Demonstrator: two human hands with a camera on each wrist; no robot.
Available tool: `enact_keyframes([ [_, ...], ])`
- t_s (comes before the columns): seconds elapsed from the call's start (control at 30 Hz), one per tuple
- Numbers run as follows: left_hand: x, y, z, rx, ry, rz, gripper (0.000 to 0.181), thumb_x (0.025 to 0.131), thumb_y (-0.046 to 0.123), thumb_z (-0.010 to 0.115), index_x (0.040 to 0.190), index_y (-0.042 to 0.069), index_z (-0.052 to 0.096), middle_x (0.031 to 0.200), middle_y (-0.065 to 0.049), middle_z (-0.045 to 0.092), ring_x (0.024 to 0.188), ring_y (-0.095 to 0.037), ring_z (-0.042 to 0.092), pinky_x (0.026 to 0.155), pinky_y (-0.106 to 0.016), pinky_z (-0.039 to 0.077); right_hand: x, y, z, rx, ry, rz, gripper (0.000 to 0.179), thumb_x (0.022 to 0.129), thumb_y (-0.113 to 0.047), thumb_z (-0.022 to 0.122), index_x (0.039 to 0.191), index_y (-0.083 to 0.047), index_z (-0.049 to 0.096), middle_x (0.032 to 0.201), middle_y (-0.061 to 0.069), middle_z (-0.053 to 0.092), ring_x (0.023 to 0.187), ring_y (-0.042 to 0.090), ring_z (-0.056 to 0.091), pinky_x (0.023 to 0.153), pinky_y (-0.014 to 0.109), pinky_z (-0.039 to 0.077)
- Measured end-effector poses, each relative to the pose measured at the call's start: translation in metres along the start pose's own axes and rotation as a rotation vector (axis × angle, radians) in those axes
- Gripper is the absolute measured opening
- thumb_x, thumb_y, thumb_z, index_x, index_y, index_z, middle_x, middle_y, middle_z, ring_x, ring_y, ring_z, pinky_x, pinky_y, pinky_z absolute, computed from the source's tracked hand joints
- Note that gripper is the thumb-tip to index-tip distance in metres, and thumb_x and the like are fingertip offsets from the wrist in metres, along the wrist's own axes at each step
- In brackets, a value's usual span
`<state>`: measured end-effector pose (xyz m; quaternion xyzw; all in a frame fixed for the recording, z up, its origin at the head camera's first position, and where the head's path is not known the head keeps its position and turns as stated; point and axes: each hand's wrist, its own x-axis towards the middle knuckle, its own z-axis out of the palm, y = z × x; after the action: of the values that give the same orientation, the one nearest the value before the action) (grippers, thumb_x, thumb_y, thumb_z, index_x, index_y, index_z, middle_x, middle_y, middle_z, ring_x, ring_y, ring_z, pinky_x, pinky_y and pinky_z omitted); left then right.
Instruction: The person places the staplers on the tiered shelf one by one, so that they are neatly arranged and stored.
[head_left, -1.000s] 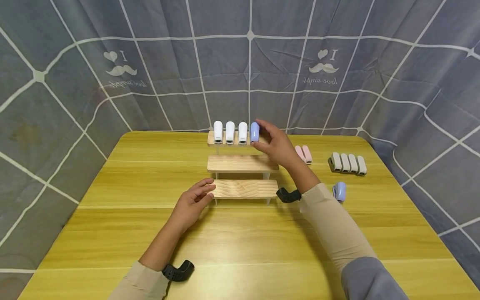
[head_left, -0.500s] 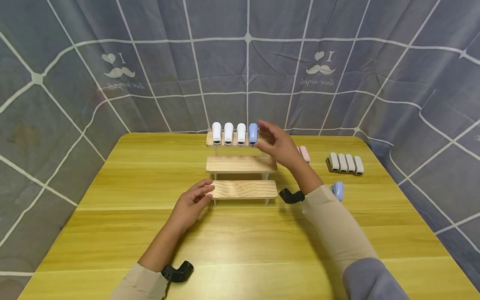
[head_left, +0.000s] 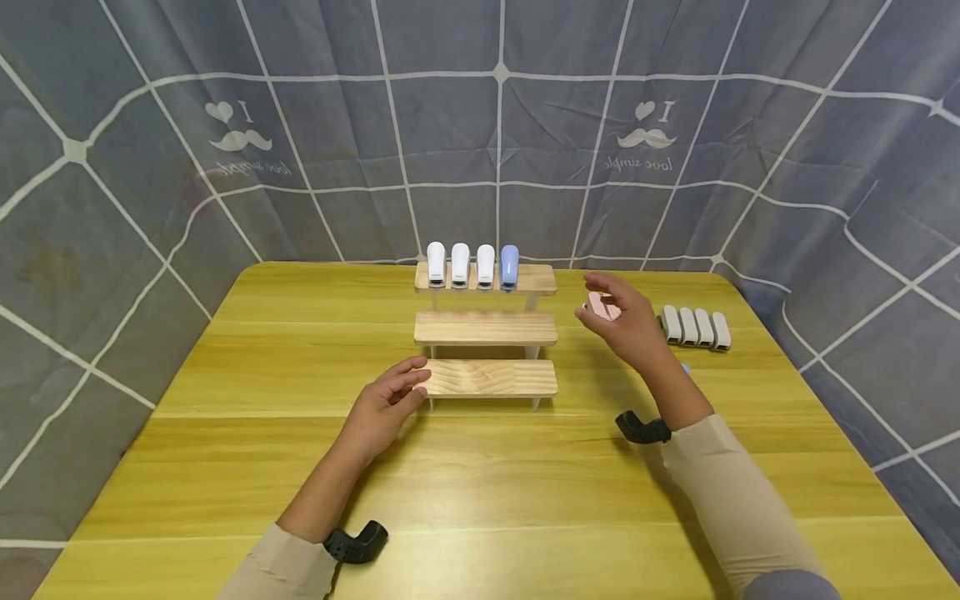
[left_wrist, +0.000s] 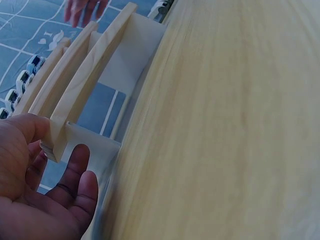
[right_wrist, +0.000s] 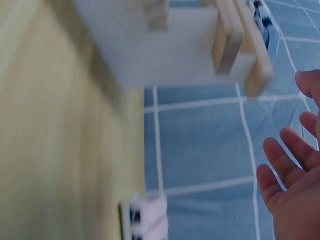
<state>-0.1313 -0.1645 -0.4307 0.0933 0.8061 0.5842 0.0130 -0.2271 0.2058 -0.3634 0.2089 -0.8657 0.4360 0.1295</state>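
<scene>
On the table [head_left: 480,500] stood a three-tier rack [head_left: 486,328], its front shelf [head_left: 491,377] pinched at the left end by the left hand [head_left: 381,417]. Right of the rack hung the right hand [head_left: 626,323], thumb and fingers apart about two pink pieces [head_left: 596,307], gripping nothing; the step looked like a pick-up, and the next move seemed to call for a narrow pinch, one piece crowding the other. Farther right of the rack lay four pale pieces [head_left: 687,325] in a row; atop it stood three white pieces [head_left: 460,265] and a blue piece [head_left: 509,265]. A second blue piece [head_left: 686,368], right of the rack, was mostly hidden behind the right arm.
</scene>
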Motion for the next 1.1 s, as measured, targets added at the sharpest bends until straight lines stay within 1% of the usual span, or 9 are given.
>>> enact_keyframes([
  [0.17,0.000,0.001,-0.002,0.002,0.002,-0.006,0.033,0.101,0.017,0.061,0.131,0.005,0.064,0.148,0.003,0.048,0.133,-0.022,0.046,0.096,-0.027,0.045,-0.027,0.018,-0.023,-0.071,-0.002,0.045,0.053,0.094,-0.012,0.071,0.142,-0.002,0.051,0.141,0.018,0.051,0.128,0.038,0.047,0.102,0.058,0.036],
  [0.3,0.001,0.001,-0.002,-0.013,0.002,0.001,0.033,0.101,0.015,0.061,0.131,0.004,0.064,0.147,0.002,0.049,0.133,-0.023,0.047,0.093,-0.021,0.045,-0.047,0.029,-0.037,-0.116,-0.025,0.120,0.055,0.096,-0.018,0.069,0.144,-0.001,0.047,0.141,0.023,0.049,0.130,0.042,0.044,0.103,0.060,0.034],
  [0.4,0.001,0.001,-0.001,-0.024,-0.003,0.003,0.033,0.101,0.014,0.061,0.131,0.003,0.064,0.148,0.000,0.049,0.133,-0.023,0.047,0.092,-0.017,0.044,-0.061,0.035,-0.045,-0.128,-0.054,0.177,0.058,0.097,-0.020,0.068,0.146,0.000,0.045,0.142,0.026,0.047,0.130,0.046,0.041,0.103,0.062,0.033],
  [0.5,0.001,0.001,-0.001,-0.022,-0.001,0.001,0.033,0.101,0.014,0.061,0.131,0.003,0.064,0.147,0.001,0.049,0.133,-0.023,0.046,0.092,-0.017,0.044,-0.071,0.041,-0.051,-0.129,-0.087,0.202,0.060,0.097,-0.020,0.067,0.147,0.001,0.042,0.145,0.026,0.042,0.132,0.047,0.038,0.104,0.062,0.032],
  [0.63,0.001,0.000,-0.001,-0.022,-0.004,-0.007,0.033,0.101,0.015,0.061,0.131,0.003,0.064,0.148,0.001,0.048,0.134,-0.022,0.046,0.096,-0.022,0.044,-0.080,0.049,-0.056,-0.124,-0.120,0.216,0.063,0.097,-0.021,0.067,0.149,0.002,0.040,0.149,0.026,0.038,0.134,0.047,0.035,0.104,0.062,0.031],
  [0.83,0.000,-0.001,-0.001,-0.019,-0.006,-0.008,0.033,0.101,0.016,0.061,0.131,0.004,0.064,0.148,0.001,0.048,0.135,-0.023,0.045,0.100,-0.033,0.044,-0.088,0.060,-0.063,-0.122,-0.141,0.237,0.066,0.097,-0.022,0.068,0.150,0.002,0.037,0.149,0.028,0.037,0.136,0.048,0.033,0.103,0.064,0.031],
  [1.0,0.001,-0.001,0.000,-0.018,-0.008,-0.005,0.033,0.101,0.016,0.061,0.131,0.004,0.064,0.148,0.001,0.048,0.135,-0.023,0.045,0.099,-0.033,0.044,-0.093,0.067,-0.070,-0.116,-0.136,0.245,0.064,0.097,-0.020,0.068,0.149,0.003,0.038,0.147,0.028,0.039,0.134,0.050,0.032,0.101,0.067,0.029],
  [1.1,0.000,0.000,-0.001,-0.023,-0.008,-0.010,0.033,0.101,0.015,0.061,0.131,0.003,0.064,0.148,0.001,0.048,0.134,-0.023,0.045,0.099,-0.032,0.045,-0.094,0.068,-0.072,-0.107,-0.147,0.251,0.064,0.096,-0.018,0.068,0.148,0.005,0.038,0.146,0.030,0.039,0.133,0.052,0.033,0.100,0.068,0.030],
])
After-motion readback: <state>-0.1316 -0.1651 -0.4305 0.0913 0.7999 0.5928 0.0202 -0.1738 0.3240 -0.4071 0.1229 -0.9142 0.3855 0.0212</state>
